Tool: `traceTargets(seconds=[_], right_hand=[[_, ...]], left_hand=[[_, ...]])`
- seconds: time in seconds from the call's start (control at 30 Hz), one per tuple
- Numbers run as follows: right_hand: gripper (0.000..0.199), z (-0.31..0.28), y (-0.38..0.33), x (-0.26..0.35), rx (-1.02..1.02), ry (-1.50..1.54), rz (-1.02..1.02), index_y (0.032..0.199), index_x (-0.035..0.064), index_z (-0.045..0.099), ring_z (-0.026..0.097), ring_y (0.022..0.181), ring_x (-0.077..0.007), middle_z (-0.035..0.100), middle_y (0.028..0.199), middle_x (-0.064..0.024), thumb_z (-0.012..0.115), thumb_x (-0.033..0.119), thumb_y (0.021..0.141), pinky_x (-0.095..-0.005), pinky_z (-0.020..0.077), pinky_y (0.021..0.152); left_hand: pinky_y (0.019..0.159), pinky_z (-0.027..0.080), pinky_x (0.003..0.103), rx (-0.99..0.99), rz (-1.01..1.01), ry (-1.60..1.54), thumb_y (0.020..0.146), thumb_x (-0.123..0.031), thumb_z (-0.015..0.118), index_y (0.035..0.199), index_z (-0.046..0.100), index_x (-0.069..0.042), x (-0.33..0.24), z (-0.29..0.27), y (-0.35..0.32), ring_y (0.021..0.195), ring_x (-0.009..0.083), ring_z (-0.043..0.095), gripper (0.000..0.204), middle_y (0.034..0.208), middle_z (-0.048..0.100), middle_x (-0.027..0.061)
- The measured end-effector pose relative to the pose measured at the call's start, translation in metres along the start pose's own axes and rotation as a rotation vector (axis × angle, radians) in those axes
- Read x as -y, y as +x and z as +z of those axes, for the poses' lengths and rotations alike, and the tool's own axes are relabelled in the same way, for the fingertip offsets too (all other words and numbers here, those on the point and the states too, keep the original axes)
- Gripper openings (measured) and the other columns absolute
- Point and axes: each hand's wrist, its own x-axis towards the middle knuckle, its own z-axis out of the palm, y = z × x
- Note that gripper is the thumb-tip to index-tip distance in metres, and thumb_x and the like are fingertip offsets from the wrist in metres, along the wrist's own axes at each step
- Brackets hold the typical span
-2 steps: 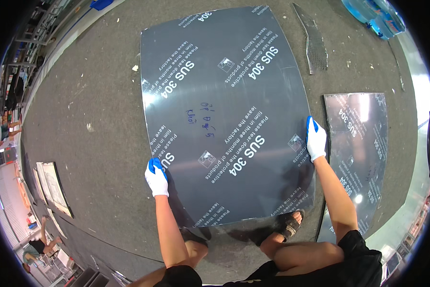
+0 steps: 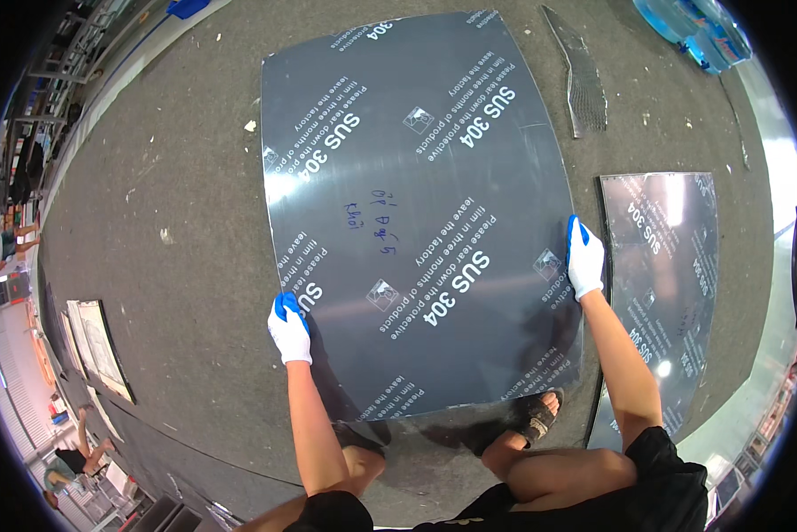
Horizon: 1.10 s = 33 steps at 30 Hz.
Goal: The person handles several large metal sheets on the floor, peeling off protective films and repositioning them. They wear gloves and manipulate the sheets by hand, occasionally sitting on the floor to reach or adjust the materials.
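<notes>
A large sheet-metal panel (image 2: 416, 230) under dark grey printed film, with handwriting near its middle, spreads out in front of my feet. My left hand (image 2: 290, 330), in a white glove with blue fingers, is closed on the panel's left edge. On the opposite edge, a little farther away, my right hand (image 2: 585, 259) grips in a matching glove, blue fingertips against the rim. The undersides of both grips are hidden. The panel's near edge lies just beyond my sandalled feet (image 2: 540, 418).
To the right lies a smaller film-covered metal panel (image 2: 660, 293), beneath my right forearm. Beyond it are a narrow mesh strip (image 2: 580, 80) and clear blue plastic bottles (image 2: 695, 31). Flat framed pieces (image 2: 101, 350) rest on the left. Two people are in the far left background.
</notes>
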Motion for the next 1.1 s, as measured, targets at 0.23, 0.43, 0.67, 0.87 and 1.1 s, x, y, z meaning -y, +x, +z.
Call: traceTargets(seconds=[0.23, 0.43, 0.67, 0.87, 1.1], right_hand=[[0.045, -0.007, 0.003, 0.016, 0.135, -0.141, -0.006, 0.104, -0.0028, 0.073, 0.053, 0.067, -0.0182, 0.065, 0.074, -0.0101, 0.062, 0.041, 0.108, -0.0383, 0.047, 0.068], [0.061, -0.02, 0.015, 0.036, 0.294, -0.528, -0.076, 0.105, -0.0014, 0.074, 0.069, 0.094, -0.0489, 0.073, 0.097, -0.0295, 0.063, 0.058, 0.101, -0.0513, 0.0531, 0.085], [0.057, -0.025, 0.022, 0.042, 0.33, -0.642, -0.167, 0.095, -0.0008, 0.07, 0.067, 0.087, -0.049, 0.072, 0.09, -0.0281, 0.065, 0.055, 0.099, -0.0526, 0.0531, 0.079], [0.051, -0.024, 0.024, 0.055, 0.34, -0.957, -0.339, 0.102, 0.0042, 0.075, 0.072, 0.099, -0.0405, 0.076, 0.102, -0.0239, 0.065, 0.055, 0.099, -0.0508, 0.0537, 0.089], [0.058, -0.088, 0.086, 0.115, -0.212, -0.747, -0.18, 0.151, 0.0091, 0.059, 0.06, 0.133, -0.0415, 0.064, 0.145, -0.0213, 0.063, 0.042, 0.103, -0.0517, 0.0501, 0.109]], left_hand=[[0.062, 0.045, 0.036, -0.061, 0.18, 0.326, 0.112, -0.03, 0.056, 0.108, 0.071, 0.002, -0.015, 0.008, 0.006, 0.066, 0.0147, 0.051, 0.036, 0.076, 0.062, 0.007], [0.083, 0.053, 0.047, -0.051, 0.157, 0.504, 0.11, -0.028, 0.054, 0.116, 0.072, 0.002, -0.025, 0.008, 0.006, 0.091, 0.0412, 0.072, 0.036, 0.102, 0.076, 0.0238], [0.081, 0.053, 0.048, 0.019, 0.118, 0.568, 0.109, -0.031, 0.054, 0.104, 0.07, -0.002, -0.029, 0.002, 0.01, 0.088, 0.0431, 0.07, 0.033, 0.095, 0.074, 0.0228], [0.084, 0.053, 0.05, 0.018, 0.337, 0.854, 0.105, -0.035, 0.06, 0.099, 0.073, -0.003, -0.049, -0.007, 0.014, 0.092, 0.041, 0.07, 0.035, 0.096, 0.072, 0.0214], [0.103, 0.052, 0.05, -0.224, 0.641, 0.701, 0.106, -0.034, 0.063, 0.13, 0.07, 0.003, -0.106, -0.043, 0.083, 0.118, 0.0415, 0.066, 0.044, 0.129, 0.067, 0.0262]])
